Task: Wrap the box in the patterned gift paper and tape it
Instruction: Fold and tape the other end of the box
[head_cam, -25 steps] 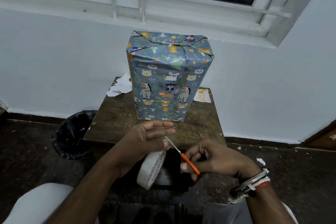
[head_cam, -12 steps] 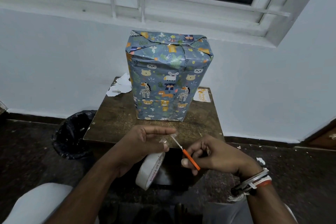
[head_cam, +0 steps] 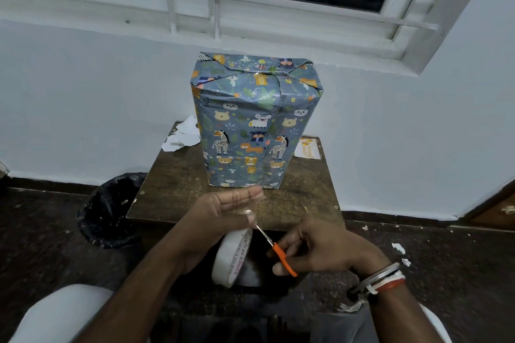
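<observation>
The black-lined bin (head_cam: 108,209) left of the worktop (head_cam: 172,192) shows a pale scrap or two inside, and the box (head_cam: 250,125), fully covered in animal-print gift paper (head_cam: 223,92), stands upright at the middle of the worktop. My left fingers (head_cam: 239,196) are stretched out straight with the tape roll (head_cam: 231,259), printed "WONDER-555", hanging under my thumb. My right fingers (head_cam: 295,241) are clenched on the orange-handled scissors (head_cam: 278,250), whose tip has dropped since a moment ago to meet the top of the roll by that thumb.
</observation>
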`<state>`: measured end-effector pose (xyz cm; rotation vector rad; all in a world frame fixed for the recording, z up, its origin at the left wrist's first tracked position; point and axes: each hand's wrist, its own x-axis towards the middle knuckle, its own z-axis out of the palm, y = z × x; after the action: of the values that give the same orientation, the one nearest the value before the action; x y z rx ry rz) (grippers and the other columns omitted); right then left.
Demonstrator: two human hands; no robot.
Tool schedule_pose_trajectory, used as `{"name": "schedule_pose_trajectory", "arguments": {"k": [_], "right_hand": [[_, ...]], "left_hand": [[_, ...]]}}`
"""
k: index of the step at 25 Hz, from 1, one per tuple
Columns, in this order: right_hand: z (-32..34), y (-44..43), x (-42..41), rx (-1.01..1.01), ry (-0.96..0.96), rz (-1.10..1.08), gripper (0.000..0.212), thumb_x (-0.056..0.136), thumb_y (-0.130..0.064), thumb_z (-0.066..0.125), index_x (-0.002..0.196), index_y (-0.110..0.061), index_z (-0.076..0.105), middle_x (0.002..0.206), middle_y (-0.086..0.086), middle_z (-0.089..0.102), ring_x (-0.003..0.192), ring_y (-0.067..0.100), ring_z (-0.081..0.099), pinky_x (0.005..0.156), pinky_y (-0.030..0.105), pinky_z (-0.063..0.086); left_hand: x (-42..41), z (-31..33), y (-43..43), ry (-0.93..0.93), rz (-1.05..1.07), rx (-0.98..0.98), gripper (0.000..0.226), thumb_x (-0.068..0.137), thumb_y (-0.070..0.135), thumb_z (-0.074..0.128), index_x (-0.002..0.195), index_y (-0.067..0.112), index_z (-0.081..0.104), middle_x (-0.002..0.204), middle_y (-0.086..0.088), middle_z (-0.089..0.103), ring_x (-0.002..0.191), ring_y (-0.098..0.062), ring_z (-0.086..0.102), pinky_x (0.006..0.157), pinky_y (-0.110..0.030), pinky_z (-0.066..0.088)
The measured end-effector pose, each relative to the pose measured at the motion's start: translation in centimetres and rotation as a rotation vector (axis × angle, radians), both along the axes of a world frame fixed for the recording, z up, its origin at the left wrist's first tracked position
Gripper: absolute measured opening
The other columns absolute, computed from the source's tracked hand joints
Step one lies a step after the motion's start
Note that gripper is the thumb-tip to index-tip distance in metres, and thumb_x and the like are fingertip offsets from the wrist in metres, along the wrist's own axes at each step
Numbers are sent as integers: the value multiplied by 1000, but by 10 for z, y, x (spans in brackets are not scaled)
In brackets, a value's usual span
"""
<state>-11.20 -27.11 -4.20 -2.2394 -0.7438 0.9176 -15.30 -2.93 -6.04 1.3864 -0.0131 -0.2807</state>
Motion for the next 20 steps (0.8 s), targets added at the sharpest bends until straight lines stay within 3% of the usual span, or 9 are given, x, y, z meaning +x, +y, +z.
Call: {"name": "schedule_pose_trajectory", "arguments": {"k": [2, 5, 8, 12, 15, 17, 18, 20], "right_hand": [[-5, -5, 3, -57, -87, -62, 22, 80, -38, 86, 100, -30, 80, 79, -12, 77, 72, -4, 66, 72, 20, 50], [-14, -15, 15, -112, -325, -458, 30, 69, -36, 93, 84, -24, 70, 69, -11, 70, 67, 3, 64, 57, 18, 43], [-23, -17, 30, -368, -469, -716, 32, 70, -36, 92, 75, -22, 64, 81, -2, 70, 76, 17, 63, 58, 24, 40], [-32, 0, 33, -530, -565, -669, 15, 89, -21, 75, 99, -10, 71, 95, 10, 69, 92, 29, 68, 76, 33, 54], [-37, 11, 29, -521, -640, -648, 11, 98, -10, 58, 103, -8, 67, 96, 11, 65, 94, 31, 68, 78, 37, 54], [-36, 18, 29, -399, -705, -676, 11, 97, -19, 63, 103, -17, 72, 95, 4, 72, 89, 23, 69, 76, 33, 55], [-34, 22, 28, -207, -670, -713, 9, 95, -26, 69, 101, -22, 75, 92, -2, 75, 86, 16, 71, 76, 28, 56], [-23, 39, 23, 329, -355, -807, 10, 92, -28, 77, 100, -22, 78, 86, -4, 79, 84, 6, 73, 79, 21, 57]], "left_hand": [[3, 0, 4, -12, 47, -39, 52, 87, -9, 69, 132, 16, 67, 130, 5, 71, 123, -10, 64, 91, -24, 56], [4, -1, 5, -11, 66, -69, 55, 86, -10, 68, 133, 18, 66, 132, 5, 69, 116, -14, 68, 87, -25, 56], [4, -2, 5, -22, 73, -61, 58, 85, -10, 70, 132, 22, 66, 133, 5, 69, 113, -18, 67, 86, -28, 56], [4, 0, 4, -27, 94, -98, 59, 85, -12, 69, 131, 25, 65, 132, 5, 69, 105, -16, 70, 84, -29, 57], [3, 1, 6, -34, 107, -108, 61, 84, -12, 70, 132, 25, 63, 132, 4, 70, 112, -19, 69, 89, -34, 57], [3, 0, 7, -46, 106, -104, 63, 84, -12, 71, 133, 26, 61, 133, 4, 69, 121, -21, 66, 92, -37, 57], [2, 0, 6, -50, 103, -96, 64, 84, -12, 72, 133, 28, 61, 134, 5, 69, 122, -24, 66, 94, -39, 57], [1, 1, 5, -61, 91, -82, 66, 85, -12, 72, 134, 30, 60, 134, 6, 68, 115, -30, 66, 98, -47, 55]]}}
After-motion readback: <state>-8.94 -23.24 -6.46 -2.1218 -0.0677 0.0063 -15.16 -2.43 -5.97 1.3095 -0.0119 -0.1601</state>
